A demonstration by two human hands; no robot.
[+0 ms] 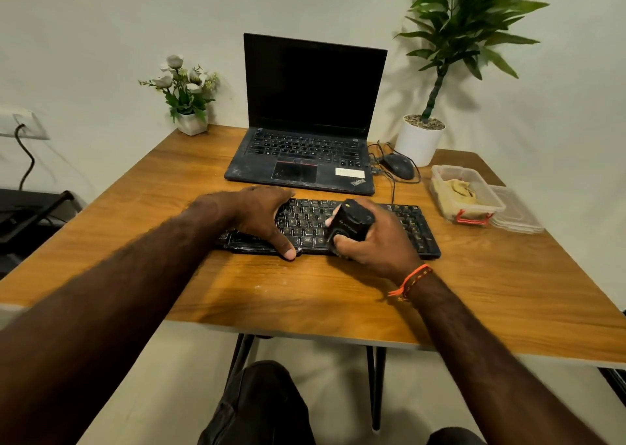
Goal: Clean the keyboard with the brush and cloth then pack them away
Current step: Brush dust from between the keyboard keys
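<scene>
A black keyboard [411,222] lies across the middle of the wooden table [338,295]. My left hand [261,216] rests on its left half, thumb at the front edge, fingers spread over the keys. My right hand [369,241] grips a black block-shaped brush [350,221] and holds it down on the keys near the middle of the keyboard. A tan cloth [455,194] lies bunched inside a clear plastic box [494,204] at the right of the table.
An open black laptop [305,160] stands behind the keyboard, with a wired mouse [399,166] to its right. A clear lid [518,214] lies beside the box. A white flower pot [191,122] and a tall potted plant [420,139] stand at the back.
</scene>
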